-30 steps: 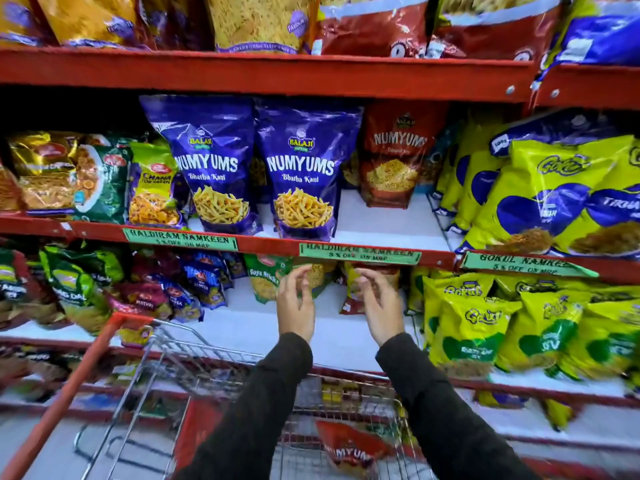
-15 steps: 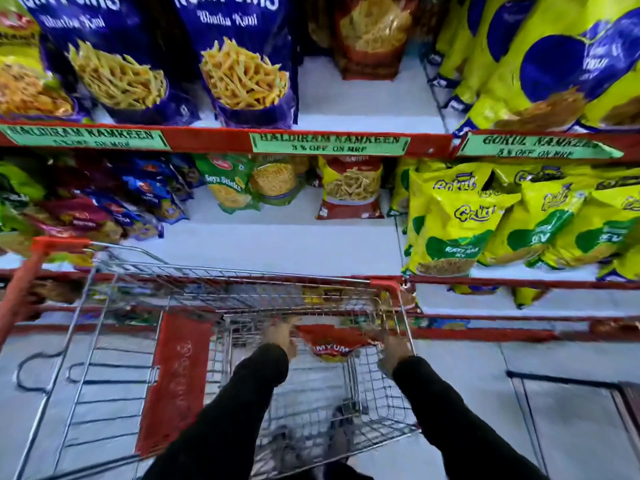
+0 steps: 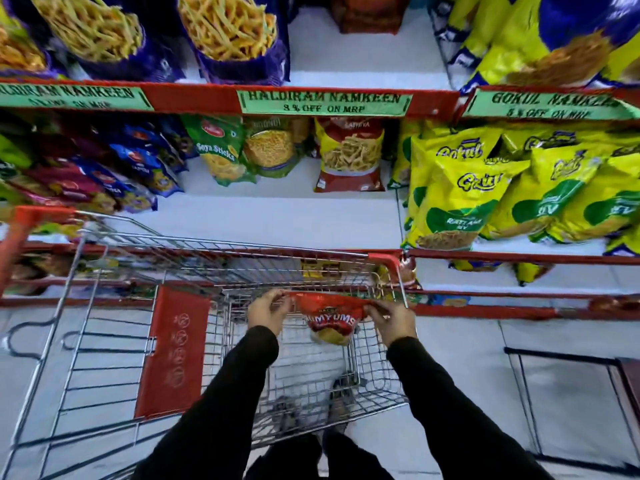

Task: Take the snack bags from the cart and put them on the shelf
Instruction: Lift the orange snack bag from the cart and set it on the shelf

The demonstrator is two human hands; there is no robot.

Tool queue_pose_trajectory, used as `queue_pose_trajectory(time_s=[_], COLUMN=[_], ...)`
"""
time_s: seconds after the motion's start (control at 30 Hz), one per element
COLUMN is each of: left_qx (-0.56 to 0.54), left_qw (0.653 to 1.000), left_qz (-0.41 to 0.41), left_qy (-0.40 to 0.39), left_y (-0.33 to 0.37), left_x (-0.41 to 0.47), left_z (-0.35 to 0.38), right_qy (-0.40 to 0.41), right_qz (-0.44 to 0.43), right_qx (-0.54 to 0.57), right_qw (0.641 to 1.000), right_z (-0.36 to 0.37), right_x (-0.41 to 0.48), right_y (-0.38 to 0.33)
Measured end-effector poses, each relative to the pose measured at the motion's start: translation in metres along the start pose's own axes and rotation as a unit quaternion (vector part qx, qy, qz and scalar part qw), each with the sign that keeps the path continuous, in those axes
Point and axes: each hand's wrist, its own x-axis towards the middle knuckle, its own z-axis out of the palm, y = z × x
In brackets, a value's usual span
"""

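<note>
A red Numyums snack bag [image 3: 331, 320] hangs inside the wire cart [image 3: 114, 334], near its right end. My left hand [image 3: 268, 310] pinches the bag's top left corner and my right hand [image 3: 393, 317] pinches its top right corner, stretching the top edge between them. The white shelf [image 3: 263, 220] just beyond the cart has bare room at its front, between a red and yellow bag [image 3: 349, 155] and the cart rim.
Yellow Gokul bags [image 3: 485, 192] crowd the shelf on the right. Blue and pink packets [image 3: 104, 178] lie on the left. Purple Numyums bags [image 3: 239, 36] stand on the shelf above. A dark metal frame [image 3: 554, 375] stands on the floor at the right.
My hands dropped from the shelf edge into the cart and took hold of the red bag's top corners. It now hangs a little higher, and my view has tilted down.
</note>
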Motion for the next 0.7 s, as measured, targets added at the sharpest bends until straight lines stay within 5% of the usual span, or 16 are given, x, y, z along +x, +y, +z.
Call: queue_pose_trajectory(time_s=[0.23, 0.7], left_qx=[-0.206, -0.251], left_qw=[0.978, 0.918], left_qz=[0.024, 0.290], left_qy=[0.010, 0.099], left_y=[0.057, 0.230], left_x=[-0.035, -0.032], left_z=[-0.034, -0.124], right_qy=[0.053, 0.168], right_qz=[-0.102, -0.311], right_qx=[0.075, 0.306], right_qw=[0.991, 0.884], right_z=[-0.049, -0.155], right_x=[-0.026, -0.031], right_y=[-0.034, -0.172])
